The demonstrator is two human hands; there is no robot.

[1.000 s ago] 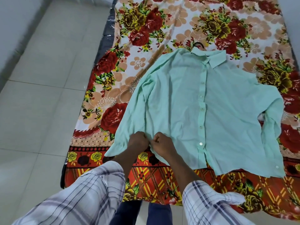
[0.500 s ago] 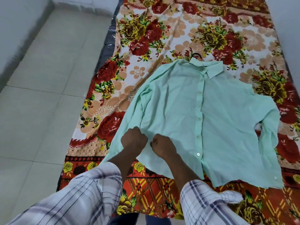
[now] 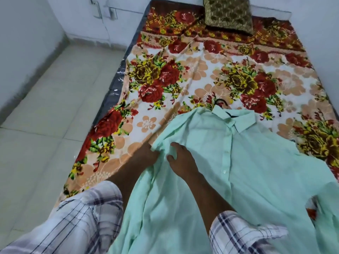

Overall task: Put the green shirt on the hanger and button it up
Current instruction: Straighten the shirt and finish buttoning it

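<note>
Together, left hand (image 3: 146,155) and right hand (image 3: 181,156) around green shirt (image 3: 256,171) fabric.

Low mattress (image 3: 117,83) on tiled floor (image 3: 55,116), covered by floral sheet (image 3: 201,57). On it: 1 cushion (image 3: 228,14) at far end, 1 green shirt (image 3: 247,162) spread near, hanger hook (image 3: 221,102) past its collar.

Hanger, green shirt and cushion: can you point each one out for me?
hanger (image 3: 222,100), head view, on its black hook.
green shirt (image 3: 256,162), head view, on its front panel.
cushion (image 3: 228,13), head view, on its patterned top.
</note>
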